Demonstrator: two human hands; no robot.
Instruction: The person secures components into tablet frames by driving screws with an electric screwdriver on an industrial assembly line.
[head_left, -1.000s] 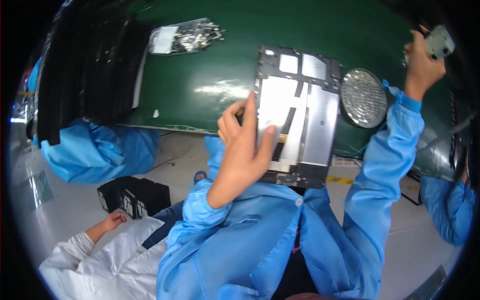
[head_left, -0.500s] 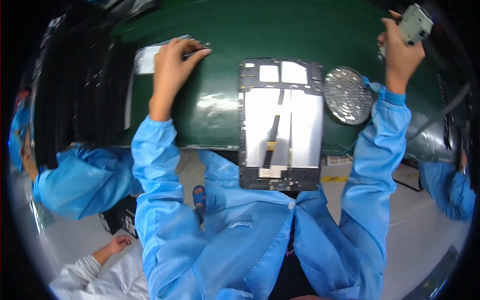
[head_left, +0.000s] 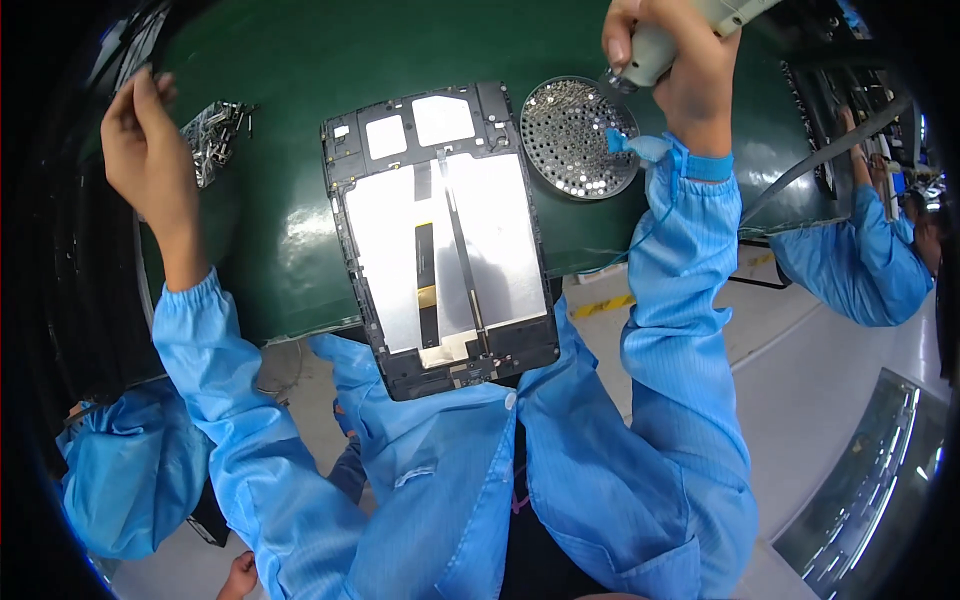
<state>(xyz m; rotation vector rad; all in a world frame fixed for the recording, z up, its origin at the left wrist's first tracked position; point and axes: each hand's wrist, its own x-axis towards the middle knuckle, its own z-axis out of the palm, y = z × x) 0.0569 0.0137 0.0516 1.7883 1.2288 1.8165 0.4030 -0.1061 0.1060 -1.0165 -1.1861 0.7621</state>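
Nearest to you, the front of your blue coat (head_left: 430,500) spreads below the flat device chassis (head_left: 440,240). This chassis lies face up at the centre of your view, its near end reaching past the front edge of the green worktop (head_left: 285,275) and over your lap, its far end leaning a little to your left. Within its black frame you see silvery plates, a dark strip (head_left: 426,258) and a narrow flat cable (head_left: 462,250) running lengthwise. Just beside the chassis, to its right, sits a round metal dish (head_left: 570,145) with a dotted, shiny surface.

Your left hand (head_left: 150,160) is raised at the left, well apart from the chassis; its fingers are bent, and you cannot tell whether they pinch anything. Near it lies a heap of small metallic pieces (head_left: 213,145). Your right hand (head_left: 692,90), above a blue wristband (head_left: 708,168), has its fingers wrapped around a pale handheld tool (head_left: 652,52), whose nose points toward the dish. At the far right, a neighbour's blue sleeve (head_left: 850,270) shows.
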